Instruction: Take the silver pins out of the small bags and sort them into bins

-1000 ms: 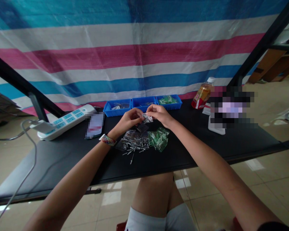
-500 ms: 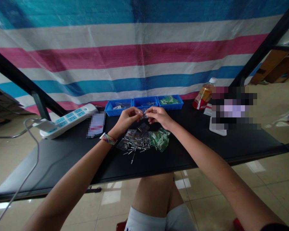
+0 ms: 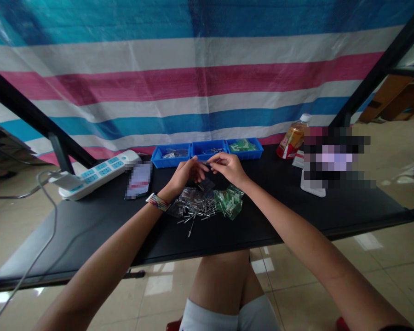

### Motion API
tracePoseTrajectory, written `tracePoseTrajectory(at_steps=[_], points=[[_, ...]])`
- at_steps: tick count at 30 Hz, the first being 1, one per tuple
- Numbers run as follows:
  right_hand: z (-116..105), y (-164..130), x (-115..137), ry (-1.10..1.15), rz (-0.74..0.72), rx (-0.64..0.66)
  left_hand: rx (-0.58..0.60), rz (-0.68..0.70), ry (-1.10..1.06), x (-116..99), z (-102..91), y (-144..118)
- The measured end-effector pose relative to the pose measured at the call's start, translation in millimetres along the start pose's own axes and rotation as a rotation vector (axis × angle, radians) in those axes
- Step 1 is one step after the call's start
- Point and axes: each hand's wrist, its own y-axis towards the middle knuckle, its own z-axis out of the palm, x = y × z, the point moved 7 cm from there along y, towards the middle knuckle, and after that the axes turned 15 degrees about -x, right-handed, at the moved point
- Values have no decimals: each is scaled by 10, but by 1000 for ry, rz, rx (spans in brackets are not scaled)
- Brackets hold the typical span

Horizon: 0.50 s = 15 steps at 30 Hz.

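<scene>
The left hand (image 3: 184, 174) and right hand (image 3: 227, 166) meet fingertip to fingertip above the desk (image 3: 296, 216), pinched together on a small clear bag (image 3: 207, 164) that is nearly hidden between them. Just below the hands lie a heap of clear bags (image 3: 193, 200), loose metal pins (image 3: 196, 215) and a bundle of green parts (image 3: 229, 201). A second ago the little bag hung plainly visible between the fingers; now the hands have closed in and sit slightly nearer the three blue trays (image 3: 207, 151) at the desk's far edge. Left of the trays rests a white power strip (image 3: 98, 174); to the right stands an orange drink bottle (image 3: 291, 137). A striped tarp (image 3: 193, 82) hangs behind, and tiled floor (image 3: 382, 257) shows under the desk.
</scene>
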Motion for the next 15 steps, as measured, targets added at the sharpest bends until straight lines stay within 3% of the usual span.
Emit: tracePoseTrajectory(at_steps=[4, 7, 12, 15], points=[[15, -25, 29, -107, -119, -7, -70, 15, -39, -34, -30, -6], [10, -36, -44, -98, -44, -15, -122, 84, -1, -77, -76, 12], [-50, -18, -111, -79, 83, -63, -531, 200, -27, -172, -545, 112], [-11, -37, -107, -127, 105, 7, -597, 129, -17, -139, -745, 185]])
